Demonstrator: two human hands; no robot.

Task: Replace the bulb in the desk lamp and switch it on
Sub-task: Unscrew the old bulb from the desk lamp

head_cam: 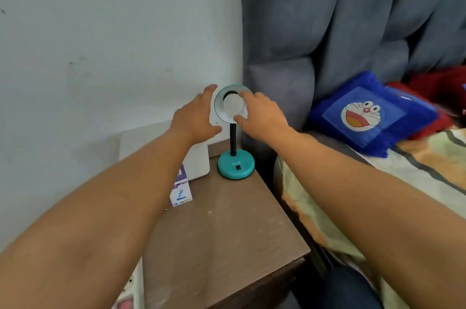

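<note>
A small teal desk lamp stands at the back of the wooden bedside table (227, 228). Its round base (235, 166) carries a black switch, and a black neck rises to a shade (220, 97) tilted toward me. A white bulb (233, 106) sits in the shade's socket and is unlit. My left hand (195, 117) grips the left rim of the shade. My right hand (262, 116) has its fingers and thumb wrapped around the bulb from the right.
A small purple and white bulb box (181, 192) stands left of the lamp base, beside a white boxy object (199, 162) against the wall. A bed with a grey padded headboard (353, 18) and a blue cartoon cushion (365, 114) lies right.
</note>
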